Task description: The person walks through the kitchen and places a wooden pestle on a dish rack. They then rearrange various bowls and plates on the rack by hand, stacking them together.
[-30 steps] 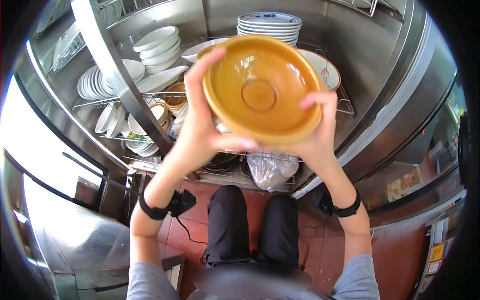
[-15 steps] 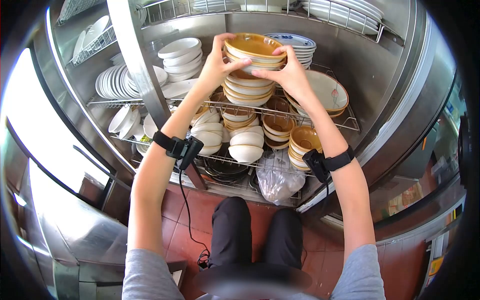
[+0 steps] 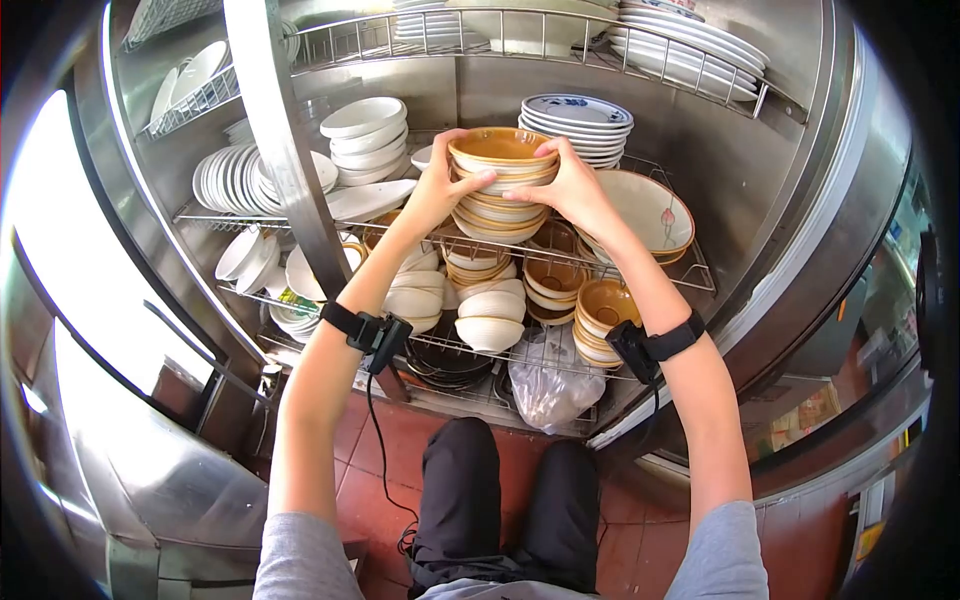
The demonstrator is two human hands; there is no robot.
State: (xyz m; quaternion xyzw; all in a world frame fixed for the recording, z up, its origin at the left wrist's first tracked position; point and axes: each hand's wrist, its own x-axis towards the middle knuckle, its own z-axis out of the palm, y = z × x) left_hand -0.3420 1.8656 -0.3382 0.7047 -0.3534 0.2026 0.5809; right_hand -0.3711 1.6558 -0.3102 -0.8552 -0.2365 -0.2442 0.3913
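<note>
Both hands are closed on the top bowls of a tall bowl stack (image 3: pixel 503 146), brown inside and white outside with tan rims, on the middle wire shelf. My left hand (image 3: pixel 447 185) grips its left side, with the thumb across the front. On the right side, my right hand (image 3: pixel 568 187) holds the bowls with its thumb also in front. The upper bowls sit straight on the lower ones, and I see no gap between them. Behind the stack, to the right, are blue-patterned white plates (image 3: pixel 577 112). A large oval dish (image 3: pixel 645 212) lies beside my right hand.
White bowls (image 3: pixel 365 140) and upright plates (image 3: pixel 232 180) stand left, past a metal post (image 3: pixel 285 140). The lower shelf holds brown bowls (image 3: pixel 607 303), white bowls (image 3: pixel 490 332) and a plastic bag (image 3: pixel 553 385). An upper rack (image 3: pixel 540 30) carries more plates.
Both hands have come down with the top bowls, which now rest on the stack below. The view has tilted slightly upward, showing more of the upper rack.
</note>
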